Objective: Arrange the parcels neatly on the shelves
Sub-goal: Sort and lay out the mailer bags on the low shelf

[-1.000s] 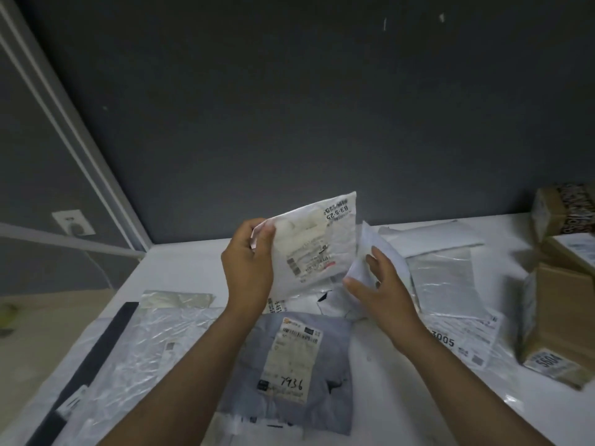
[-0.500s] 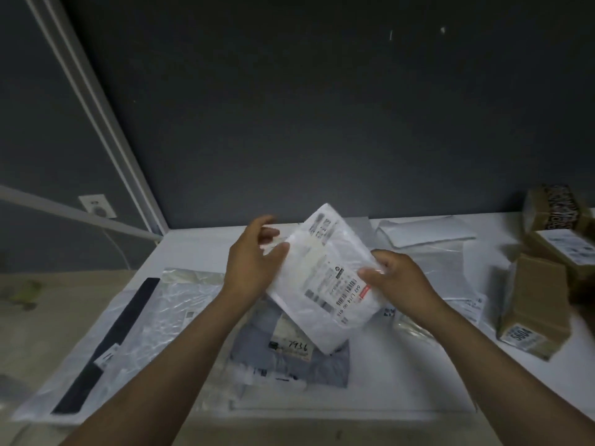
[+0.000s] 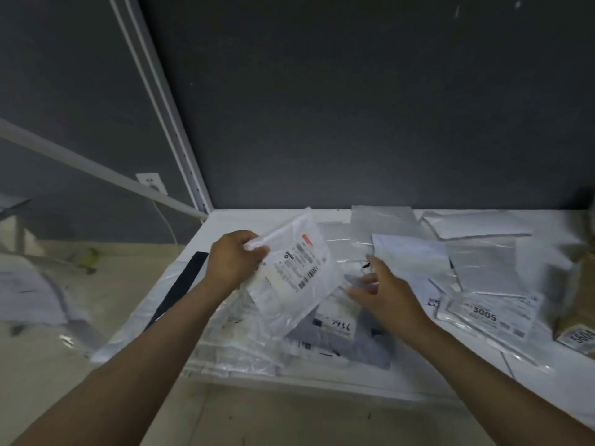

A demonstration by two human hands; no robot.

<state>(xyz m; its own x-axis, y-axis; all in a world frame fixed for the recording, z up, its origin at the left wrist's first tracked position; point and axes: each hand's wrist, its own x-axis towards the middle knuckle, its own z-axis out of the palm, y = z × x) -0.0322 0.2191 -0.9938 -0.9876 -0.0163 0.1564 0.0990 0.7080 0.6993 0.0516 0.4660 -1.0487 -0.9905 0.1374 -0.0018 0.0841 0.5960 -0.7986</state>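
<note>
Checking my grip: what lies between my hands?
In the head view, the white labelled parcel, gripped by the left hand; the right hand is open beside it.

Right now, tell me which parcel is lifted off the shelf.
The white mailer with the barcode label, gripped by the left hand; the rest all lie on the shelf.

Light is dim, cool and flat. The dark wall (image 3: 354,107) from 10 to 2 o'clock is nearly featureless, and the white shelf (image 3: 222,226) is the brightest area. Small glints sit on a clear bag (image 3: 141,317) at 8 o'clock and the silver mailers (image 3: 483,268) at 3 o'clock. The right hand (image 3: 386,297) has smeared fingers (image 3: 360,281), and the cardboard box (image 3: 576,284) at 3 o'clock is blurred. Print on the white parcel (image 3: 296,278) is soft. The shelf post (image 3: 161,101) leans with wide-angle distortion; the view stretches towards 7 and 5 o'clock.
</note>
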